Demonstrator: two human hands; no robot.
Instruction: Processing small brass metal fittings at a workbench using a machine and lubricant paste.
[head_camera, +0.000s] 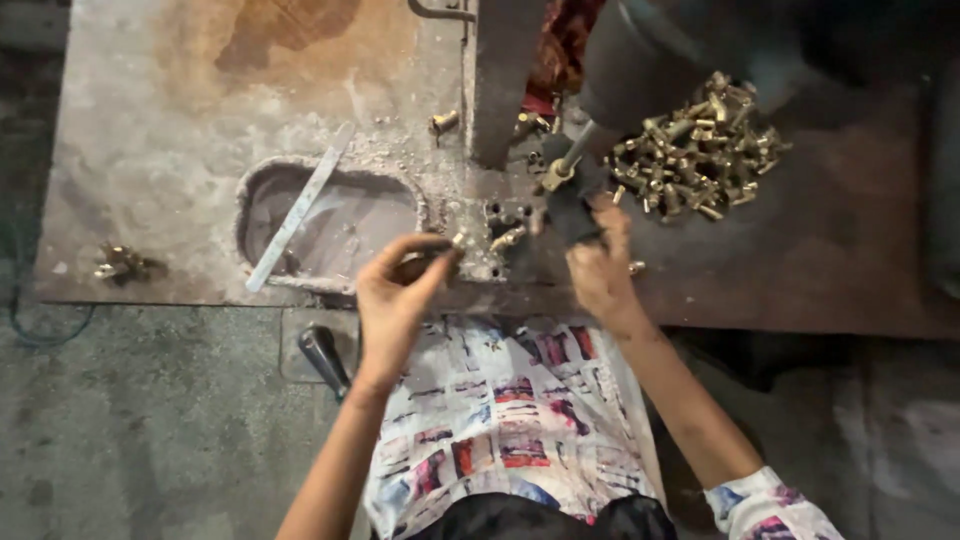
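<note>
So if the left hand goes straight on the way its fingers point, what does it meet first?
The left hand points up and to the right, pinching a small brass piece. The first thing in that line is likely the metal fixture with brass parts in it, though depth is unclear from this view.

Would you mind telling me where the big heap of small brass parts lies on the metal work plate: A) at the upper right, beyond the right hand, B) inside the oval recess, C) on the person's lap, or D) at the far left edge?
A: the heap of brass parts sits at the upper right of the metal plate, just beyond the right hand.
</note>
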